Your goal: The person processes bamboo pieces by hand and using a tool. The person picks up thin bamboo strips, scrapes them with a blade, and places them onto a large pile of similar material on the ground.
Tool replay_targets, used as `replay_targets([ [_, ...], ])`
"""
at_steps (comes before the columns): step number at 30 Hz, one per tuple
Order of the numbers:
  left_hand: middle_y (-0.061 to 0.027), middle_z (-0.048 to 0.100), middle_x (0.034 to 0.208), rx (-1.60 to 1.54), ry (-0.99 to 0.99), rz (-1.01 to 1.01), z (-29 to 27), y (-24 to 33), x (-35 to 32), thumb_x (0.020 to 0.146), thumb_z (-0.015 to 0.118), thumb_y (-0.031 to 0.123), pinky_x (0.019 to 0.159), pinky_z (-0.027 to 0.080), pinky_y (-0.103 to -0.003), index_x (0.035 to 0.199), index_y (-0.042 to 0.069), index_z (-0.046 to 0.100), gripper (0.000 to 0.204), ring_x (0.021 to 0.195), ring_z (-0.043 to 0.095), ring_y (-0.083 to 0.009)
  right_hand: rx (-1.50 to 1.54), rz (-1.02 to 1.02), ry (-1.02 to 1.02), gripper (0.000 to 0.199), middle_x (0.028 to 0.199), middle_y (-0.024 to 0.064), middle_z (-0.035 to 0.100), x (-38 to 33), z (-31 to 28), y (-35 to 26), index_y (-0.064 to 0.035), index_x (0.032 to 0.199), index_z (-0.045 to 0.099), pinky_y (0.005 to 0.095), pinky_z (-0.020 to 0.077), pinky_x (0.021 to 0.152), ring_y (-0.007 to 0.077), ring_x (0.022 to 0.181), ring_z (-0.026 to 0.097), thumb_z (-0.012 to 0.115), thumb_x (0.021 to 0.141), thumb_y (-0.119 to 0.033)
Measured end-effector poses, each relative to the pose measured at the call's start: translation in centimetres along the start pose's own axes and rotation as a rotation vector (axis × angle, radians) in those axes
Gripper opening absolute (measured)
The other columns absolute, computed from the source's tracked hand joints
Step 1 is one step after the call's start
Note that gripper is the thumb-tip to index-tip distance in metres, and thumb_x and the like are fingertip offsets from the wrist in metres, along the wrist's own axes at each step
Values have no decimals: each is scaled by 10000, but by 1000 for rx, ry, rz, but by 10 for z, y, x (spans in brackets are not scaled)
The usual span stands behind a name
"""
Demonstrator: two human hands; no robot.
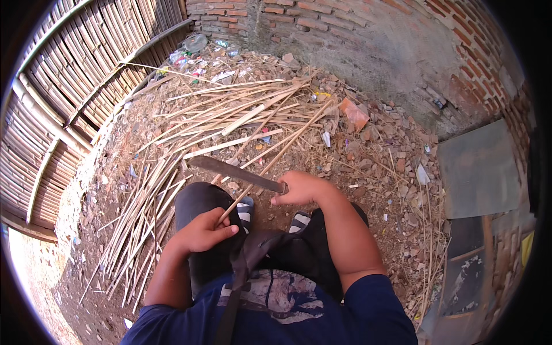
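Note:
My right hand (302,188) is closed round the handle of a machete (236,172), whose dark blade points left across the front of my knees. Over my left thigh, my left hand (208,230) grips the near end of a long, thin bamboo strip (276,158). That strip slants away to the upper right and passes by the blade; whether the two touch, I cannot tell. Beyond my knees lies a loose pile of pale split bamboo strips (241,118). More thin strips (138,230) lie on the ground left of my left leg.
A brick wall (368,40) closes off the far side, and a bamboo slat wall (86,63) stands at the left. Brick rubble (402,190) and bits of litter cover the ground. Grey panels (480,167) lean at the right. My striped sandals (245,211) show between my knees.

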State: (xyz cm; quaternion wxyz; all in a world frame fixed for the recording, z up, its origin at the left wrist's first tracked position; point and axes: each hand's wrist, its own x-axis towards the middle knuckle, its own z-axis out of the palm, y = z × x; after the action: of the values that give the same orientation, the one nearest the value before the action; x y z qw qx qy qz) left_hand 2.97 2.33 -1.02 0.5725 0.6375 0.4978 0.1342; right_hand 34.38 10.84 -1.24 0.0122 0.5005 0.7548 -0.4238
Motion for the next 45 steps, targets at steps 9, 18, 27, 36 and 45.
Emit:
replay_targets([
  [9,82,459,739,-8,17,32,-5,-11,-12,953,741,289,567,325,-222,916,119,528,275,657,403,-31,-13,-5,276,502,850,172,722,6,-25,43,-70,998,745,445,534,731,335,809,706,805,776,-516],
  [18,80,452,748,-51,227,97,-15,-1,-30,997,689,304,593,330,-228,951,98,537,260,680,393,-37,1569,-114,1204,202,681,-19,508,-27,-62,89,-67,899,653,347,480,565,134,592,547,728,918,-253],
  [27,87,396,681,151,717,432,-50,120,-78,1110,411,403,500,225,-205,970,84,549,374,563,300,-9,1999,-118,1276,195,737,-42,450,-58,-72,113,-98,1032,597,324,422,613,114,623,457,693,937,-238],
  [36,-249,665,1124,1090,806,478,-106,270,137,1070,496,313,950,487,-498,1269,8,539,366,1095,655,-376,2057,-257,1308,204,722,-56,461,-81,-76,130,-108,1022,563,315,435,607,95,622,461,683,955,-259],
  [45,-235,625,1303,676,197,122,-77,74,161,997,633,405,1019,501,-426,1421,27,490,586,1174,643,-328,2049,-168,1236,182,694,-74,473,-75,-68,148,-110,1007,584,297,431,598,85,612,479,697,952,-242],
])
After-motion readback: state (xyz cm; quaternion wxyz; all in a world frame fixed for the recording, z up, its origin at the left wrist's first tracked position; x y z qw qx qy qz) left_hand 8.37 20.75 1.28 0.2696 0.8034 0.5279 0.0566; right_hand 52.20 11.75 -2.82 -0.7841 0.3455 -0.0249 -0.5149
